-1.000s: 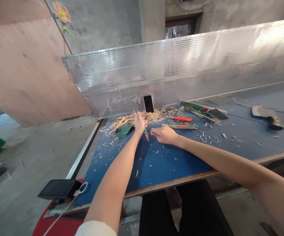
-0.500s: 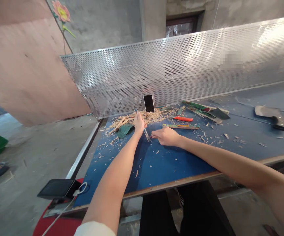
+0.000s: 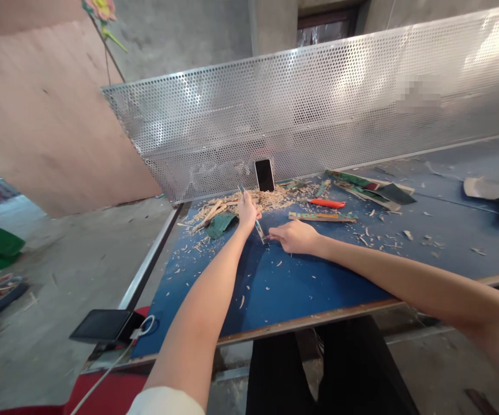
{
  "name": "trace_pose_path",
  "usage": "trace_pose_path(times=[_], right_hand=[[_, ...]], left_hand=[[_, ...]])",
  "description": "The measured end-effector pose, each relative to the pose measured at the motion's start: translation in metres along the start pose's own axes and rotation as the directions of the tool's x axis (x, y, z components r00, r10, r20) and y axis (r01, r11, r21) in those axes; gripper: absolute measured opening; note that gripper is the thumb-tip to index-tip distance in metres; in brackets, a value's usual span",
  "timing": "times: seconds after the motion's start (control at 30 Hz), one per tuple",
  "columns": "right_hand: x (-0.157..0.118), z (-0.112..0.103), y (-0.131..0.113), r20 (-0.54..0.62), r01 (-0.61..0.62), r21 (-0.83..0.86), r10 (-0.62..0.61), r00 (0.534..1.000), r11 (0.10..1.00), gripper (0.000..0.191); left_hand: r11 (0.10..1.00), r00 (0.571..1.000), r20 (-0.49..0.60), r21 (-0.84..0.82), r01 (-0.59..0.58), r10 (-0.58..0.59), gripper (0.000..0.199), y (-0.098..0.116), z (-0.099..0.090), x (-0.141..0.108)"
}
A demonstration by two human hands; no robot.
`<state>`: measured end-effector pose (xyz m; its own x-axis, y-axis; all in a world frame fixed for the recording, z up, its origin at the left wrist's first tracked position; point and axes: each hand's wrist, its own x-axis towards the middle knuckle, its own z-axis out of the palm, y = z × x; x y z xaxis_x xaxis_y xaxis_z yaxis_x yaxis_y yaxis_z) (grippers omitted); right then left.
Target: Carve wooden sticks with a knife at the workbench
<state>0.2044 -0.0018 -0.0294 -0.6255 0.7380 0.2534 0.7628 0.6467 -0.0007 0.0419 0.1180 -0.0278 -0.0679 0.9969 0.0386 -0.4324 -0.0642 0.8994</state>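
Observation:
My left hand (image 3: 247, 213) is closed around a thin, narrow strip (image 3: 259, 231), whose far tip pokes out above the fingers. Its near end slants down toward the blue tabletop (image 3: 292, 282). My right hand (image 3: 296, 237) is closed in a pinch, holding a small, dark reddish thing (image 3: 268, 237) against or right beside that near end. Too little of it shows to name its kind. A flat strip with a colourful printed face (image 3: 322, 217) lies just beyond my right hand, and a dark green scrap (image 3: 222, 225) lies left of my left hand.
Wood shavings (image 3: 270, 199) are heaped behind my hands, before an upright phone (image 3: 265, 175) and a perforated metal panel (image 3: 232, 115). An orange-red handled tool (image 3: 327, 203), green strips (image 3: 368, 189) and a broad-bladed cleaver (image 3: 489, 193) lie rightward. A black device (image 3: 104, 325) sits at the left corner.
The camera view has shifted slightly, so the bench and panel sit differently in the picture. Both hands keep nearly the same pose at the strip.

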Motion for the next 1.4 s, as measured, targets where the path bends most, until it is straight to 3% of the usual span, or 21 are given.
trace_pose_path(times=[0.27, 0.47, 0.6, 0.83, 1.0, 1.2, 1.4], right_hand=[[0.000, 0.009, -0.001, -0.071, -0.033, -0.050, 0.029, 0.997, 0.998, 0.029], [0.001, 0.006, -0.002, -0.019, -0.040, -0.011, 0.039, 0.999, 0.999, 0.026], [-0.006, 0.004, 0.002, 0.010, 0.022, 0.005, -0.022, 1.000, 1.000, 0.018], [-0.005, 0.012, 0.003, -0.099, 0.007, -0.025, -0.010, 0.995, 1.000, 0.025], [0.000, 0.011, -0.003, -0.054, 0.027, -0.020, -0.028, 0.998, 0.999, 0.024], [-0.005, 0.004, -0.003, -0.004, 0.027, -0.025, -0.027, 1.000, 0.999, 0.021], [-0.006, 0.009, -0.001, -0.078, -0.010, -0.061, 0.005, 0.997, 0.998, 0.025]], left_hand=[[1.000, 0.999, 0.032, -0.002, -0.005, 0.005, 0.056, 0.001, 0.002, -0.003], [1.000, 1.000, 0.029, 0.010, 0.007, -0.008, 0.055, -0.003, 0.001, 0.002], [0.999, 0.999, 0.031, 0.033, 0.019, -0.020, 0.052, -0.004, 0.001, 0.004], [0.996, 0.999, 0.037, 0.085, -0.029, 0.026, 0.053, -0.005, 0.000, 0.004], [0.991, 1.000, 0.014, 0.131, -0.028, 0.026, 0.051, -0.005, 0.001, 0.005], [0.997, 0.998, 0.061, 0.077, -0.024, 0.019, 0.054, -0.002, -0.001, 0.003], [0.994, 0.997, 0.065, 0.102, -0.044, 0.037, 0.053, -0.002, 0.001, 0.003]])
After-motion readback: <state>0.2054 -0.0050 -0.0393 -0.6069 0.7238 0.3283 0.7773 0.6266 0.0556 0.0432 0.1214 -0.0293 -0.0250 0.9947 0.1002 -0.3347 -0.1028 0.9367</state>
